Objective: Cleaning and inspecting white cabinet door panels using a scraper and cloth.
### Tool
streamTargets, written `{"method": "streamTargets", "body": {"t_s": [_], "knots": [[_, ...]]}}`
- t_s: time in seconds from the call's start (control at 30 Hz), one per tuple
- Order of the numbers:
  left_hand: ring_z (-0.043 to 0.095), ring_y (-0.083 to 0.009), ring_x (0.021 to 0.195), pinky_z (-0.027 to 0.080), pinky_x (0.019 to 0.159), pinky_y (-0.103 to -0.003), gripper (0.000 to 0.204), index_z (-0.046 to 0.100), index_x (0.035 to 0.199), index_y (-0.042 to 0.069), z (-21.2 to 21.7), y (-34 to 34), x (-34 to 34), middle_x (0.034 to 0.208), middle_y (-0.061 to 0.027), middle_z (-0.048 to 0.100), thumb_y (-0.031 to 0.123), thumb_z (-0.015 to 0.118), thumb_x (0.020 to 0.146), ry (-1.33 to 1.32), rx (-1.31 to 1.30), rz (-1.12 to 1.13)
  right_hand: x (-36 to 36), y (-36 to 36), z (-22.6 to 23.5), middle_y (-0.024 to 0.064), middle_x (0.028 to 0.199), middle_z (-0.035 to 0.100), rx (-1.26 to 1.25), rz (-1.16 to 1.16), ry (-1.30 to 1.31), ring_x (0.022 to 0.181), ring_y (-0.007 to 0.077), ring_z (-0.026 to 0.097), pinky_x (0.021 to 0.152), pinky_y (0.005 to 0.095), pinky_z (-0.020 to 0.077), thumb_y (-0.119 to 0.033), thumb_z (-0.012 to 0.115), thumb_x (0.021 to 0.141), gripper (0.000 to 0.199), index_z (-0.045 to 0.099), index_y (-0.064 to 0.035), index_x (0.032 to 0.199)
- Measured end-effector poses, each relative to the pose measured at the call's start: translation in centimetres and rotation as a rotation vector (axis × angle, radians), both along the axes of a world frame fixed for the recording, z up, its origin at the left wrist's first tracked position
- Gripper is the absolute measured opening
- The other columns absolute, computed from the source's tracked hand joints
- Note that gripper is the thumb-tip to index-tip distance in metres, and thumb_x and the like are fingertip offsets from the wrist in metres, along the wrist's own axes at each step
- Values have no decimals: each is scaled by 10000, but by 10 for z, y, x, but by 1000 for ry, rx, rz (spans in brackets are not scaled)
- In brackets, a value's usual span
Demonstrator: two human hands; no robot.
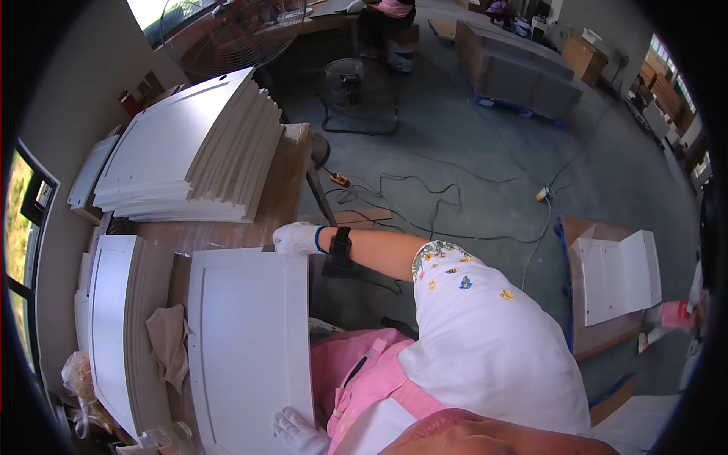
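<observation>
A white cabinet door panel [250,341] with a recessed centre lies flat on the wooden workbench [284,182] in front of me. My right hand [297,238], in a white glove with a dark watch on the wrist, grips the panel's far right corner. My left hand [298,432], also in a white glove, holds the panel's near right edge at the bottom of the view. Both hands are closed on the panel's rim. A pink apron [356,371] hangs just beside the panel.
A tall stack of white panels [189,152] sits at the bench's far end, and another stack [114,318] to the left with a beige cloth [168,341]. Fans [227,30], cables [425,205] and cardboard boxes [607,280] are on the grey floor. A person stands far back.
</observation>
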State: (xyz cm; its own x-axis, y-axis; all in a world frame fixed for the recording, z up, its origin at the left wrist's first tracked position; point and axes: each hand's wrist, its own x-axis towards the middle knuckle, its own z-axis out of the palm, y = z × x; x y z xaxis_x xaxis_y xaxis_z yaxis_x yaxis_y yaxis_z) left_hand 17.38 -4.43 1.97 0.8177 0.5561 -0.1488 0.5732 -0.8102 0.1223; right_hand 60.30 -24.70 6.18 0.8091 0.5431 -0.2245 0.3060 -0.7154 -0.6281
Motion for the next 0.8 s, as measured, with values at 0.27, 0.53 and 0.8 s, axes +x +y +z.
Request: {"method": "streamTargets", "body": {"t_s": [0.27, 0.53, 0.8], "knots": [[533, -374, 1196, 421, 1015, -465, 395, 599, 1315, 107, -20, 7, -24, 1309, -166, 587, 144, 515, 931, -230, 418, -274, -10, -18, 20, 157, 1152, 693, 5, 61, -118, 1070, 364, 654, 909, 444, 518, -231, 527, 865, 351, 698, -50, 1112], [632, -311, 991, 506, 837, -392, 426, 650, 1256, 138, 75, -15, -29, 1169, -111, 667, 102, 601, 835, -235, 555, -262, -34, -36, 88, 156, 1153, 671, -163, 236, -42, 1055, 324, 644, 900, 410, 497, -302, 492, 911, 407, 634, -73, 1216], [698, -255, 849, 563, 698, -353, 416, 696, 1167, 163, 160, -28, -34, 1034, -54, 722, 53, 643, 769, -291, 626, -258, -58, -53, 160, 147, 910, 673, -103, 209, 157, 732, 239, 666, 671, 373, 524, -298, 503, 914, 385, 630, -31, 1161]]}}
